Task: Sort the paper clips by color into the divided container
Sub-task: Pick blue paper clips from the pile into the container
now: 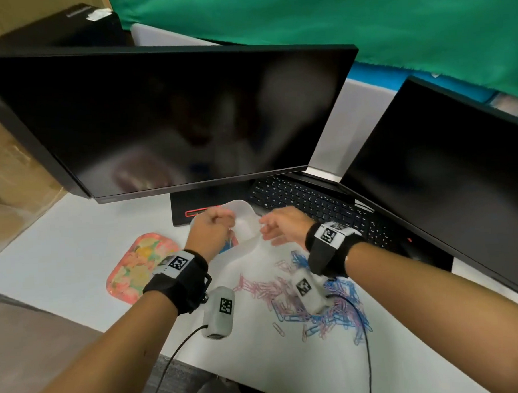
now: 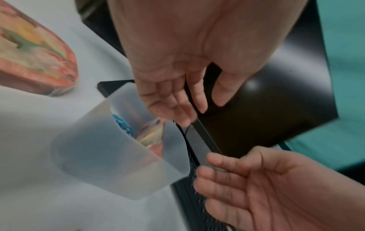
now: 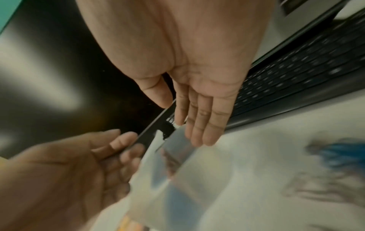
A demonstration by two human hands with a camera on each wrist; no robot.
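A translucent white divided container stands in front of the monitor base, with some blue clips in one compartment. A loose heap of pink and blue paper clips lies on the white table nearer to me, under my right forearm. My left hand hovers over the container's left side, fingers loosely curled and holding nothing, as the left wrist view shows. My right hand hovers at the container's right rim, its fingers straight and empty. The wrist views are blurred.
A floral tray lies left of the container. A large dark monitor stands just behind the hands, a black keyboard and a second monitor at the right. Cables from the wrist cameras trail toward me.
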